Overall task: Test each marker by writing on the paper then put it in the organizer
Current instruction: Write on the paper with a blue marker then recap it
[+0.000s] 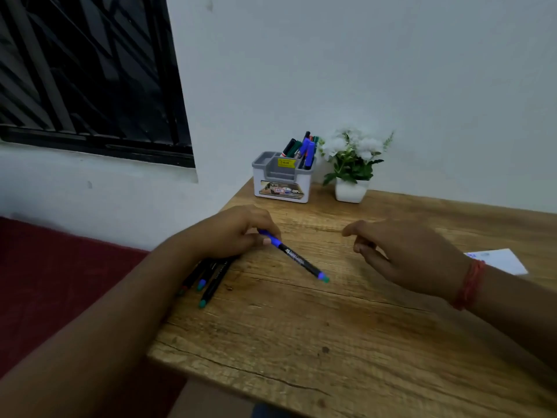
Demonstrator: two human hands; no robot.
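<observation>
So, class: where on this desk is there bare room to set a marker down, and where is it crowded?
Free: the near wooden desk in front of both hands, and the strip between the hands and the organizer. Crowded: the left edge, where loose markers lie under the left hand, holding a blue marker.

We see a wooden surface [346, 342] with dark cracks along its grain. At its far edge stands a small white pot [351, 190] of white flowers [354, 150] with green leaves, close against a pale wall [361, 70]. To the left, a dark window [87, 70] with slanted bars is set in that wall. Below it lies something dark red [60, 282], perhaps a cloth or mattress.
</observation>
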